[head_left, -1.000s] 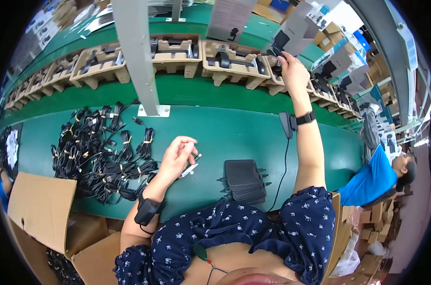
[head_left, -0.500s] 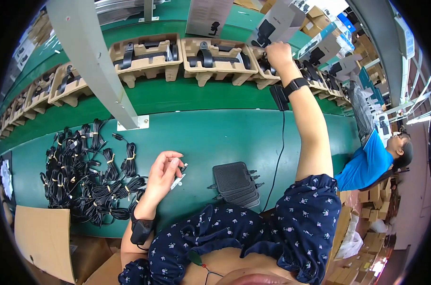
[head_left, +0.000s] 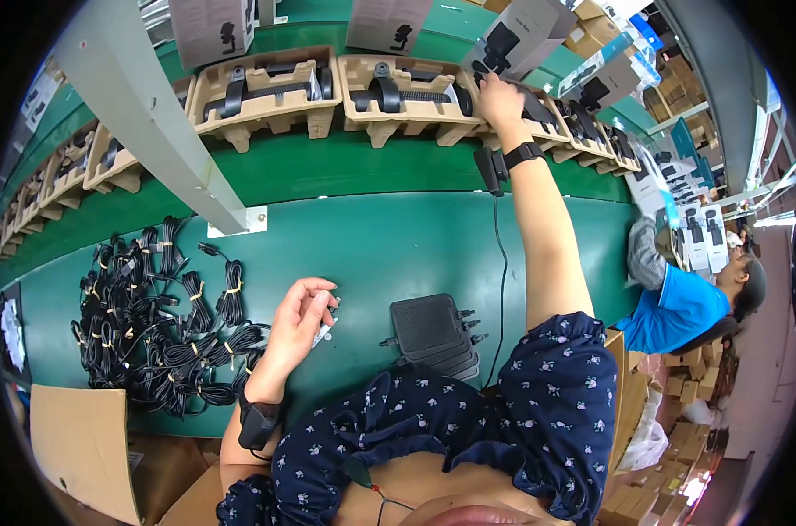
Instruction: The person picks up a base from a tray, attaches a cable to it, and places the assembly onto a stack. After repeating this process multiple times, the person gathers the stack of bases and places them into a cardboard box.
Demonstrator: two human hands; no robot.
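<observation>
- At the raised far ledge, right of centre, a brown moulded tray sits in a long row of similar trays, dark parts lying in it.
- Over that tray's left end reaches the right hand, back uppermost, fingers bent downward; a dark bit shows by the fingertips, but whether they grip it I cannot tell.
- Just left of that hand, a neighbouring tray holds a black clamp and a ribbed black rod.
- Behind the row, a grey carton stands tilted near the hand; another carton is further left.
- On the right wrist are a black band and a small black box, from which a thin cord runs down.
- Above the green tabletop, well apart from the right, the left hand has its fingers loosely curled. A small white piece is just beside it; whether it is held I cannot tell.
- Right of the left hand lie stacked black panels; to its left, heaped black cable bundles.
- Beyond the table's right end, a co-worker in a blue shirt leans sideways.
</observation>
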